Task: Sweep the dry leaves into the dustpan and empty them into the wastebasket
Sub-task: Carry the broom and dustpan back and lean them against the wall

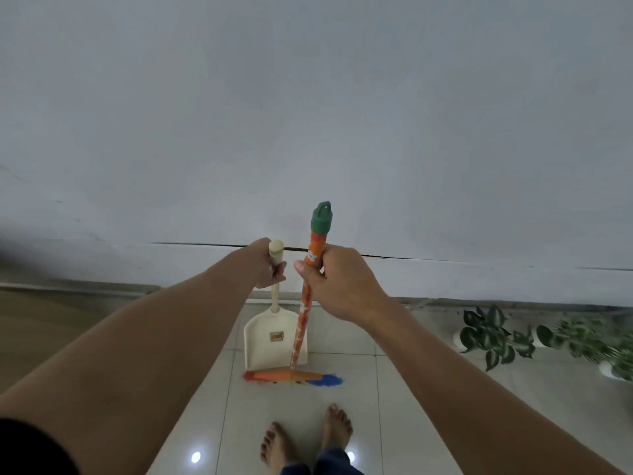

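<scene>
A cream dustpan (270, 341) stands on the tiled floor by the wall, mouth down, with its long handle pointing up. My left hand (265, 265) grips the top of that handle. My right hand (337, 281) is closed around the orange patterned stick of a broom (303, 323) with a green cap. The broom's head, with red and blue bristles (294, 377), rests on the floor right at the dustpan's mouth. No dry leaves and no wastebasket show in the view.
A pale wall (308, 132) rises straight ahead behind the dustpan. Potted green plants (507, 337) stand on the floor at the right. My bare feet (305, 437) are just behind the broom head. A brown surface (41, 323) lies to the left.
</scene>
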### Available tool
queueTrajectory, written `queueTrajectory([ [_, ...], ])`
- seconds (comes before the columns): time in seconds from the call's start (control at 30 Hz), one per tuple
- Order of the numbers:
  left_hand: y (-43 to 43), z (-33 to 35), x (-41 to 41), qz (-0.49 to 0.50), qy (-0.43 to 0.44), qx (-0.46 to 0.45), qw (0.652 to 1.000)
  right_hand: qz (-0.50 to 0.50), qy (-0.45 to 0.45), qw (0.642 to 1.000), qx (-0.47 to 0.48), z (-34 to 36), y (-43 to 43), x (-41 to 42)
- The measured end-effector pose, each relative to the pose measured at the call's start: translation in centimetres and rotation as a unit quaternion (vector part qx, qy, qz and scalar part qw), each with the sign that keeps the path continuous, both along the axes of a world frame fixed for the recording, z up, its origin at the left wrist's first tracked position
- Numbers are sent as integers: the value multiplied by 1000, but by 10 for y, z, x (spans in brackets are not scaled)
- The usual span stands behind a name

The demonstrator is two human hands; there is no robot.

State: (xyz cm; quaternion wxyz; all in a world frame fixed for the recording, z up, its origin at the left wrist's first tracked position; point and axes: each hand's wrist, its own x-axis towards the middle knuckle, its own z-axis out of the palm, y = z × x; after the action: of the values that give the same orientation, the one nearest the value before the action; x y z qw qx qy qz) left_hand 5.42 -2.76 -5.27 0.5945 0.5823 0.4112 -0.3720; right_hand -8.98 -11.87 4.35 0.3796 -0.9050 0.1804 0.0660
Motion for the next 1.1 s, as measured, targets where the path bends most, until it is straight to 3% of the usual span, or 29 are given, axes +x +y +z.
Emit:
queueTrajectory([
  [0.03, 0, -1, 6, 5, 9, -56, 998, 6, 8, 1000, 8, -12, 3, 7],
  [0.13, 2, -13, 17, -118, -17, -46, 992, 9, 9, 1000, 13, -39, 6, 29],
  [0.27, 2, -12, 43, -91, -11, -68, 993, -8, -8, 999, -35, -57, -3, 66],
  [0.47, 16, -8, 45, -32, -119, -30, 992, -32, 14, 999, -36, -72, -8, 98],
  [0.53, 21, -21, 37, -87, -162, -1, 983, -34, 17, 999, -35, -72, -9, 101],
  [0.57, 23, -29, 32, -163, -210, 40, 963, -34, 17, 999, -36, -72, -10, 101],
  [0.63, 26, -40, 22, -330, -317, 153, 876, -32, 14, 999, -36, -73, -10, 100],
  [0.67, 25, -42, 19, -381, -351, 199, 832, -31, 12, 999, -36, -72, -10, 99],
  [0.73, 20, -39, 15, -411, -396, 247, 783, -28, 6, 999, -41, -68, -10, 99],
  [0.9, 8, -31, 13, -457, -424, 268, 734, -20, -21, 998, -59, -56, -9, 104],
  [1.1, 6, -27, 21, -508, -424, 264, 701, -59, -48, 996, -41, -60, -8, 115],
])
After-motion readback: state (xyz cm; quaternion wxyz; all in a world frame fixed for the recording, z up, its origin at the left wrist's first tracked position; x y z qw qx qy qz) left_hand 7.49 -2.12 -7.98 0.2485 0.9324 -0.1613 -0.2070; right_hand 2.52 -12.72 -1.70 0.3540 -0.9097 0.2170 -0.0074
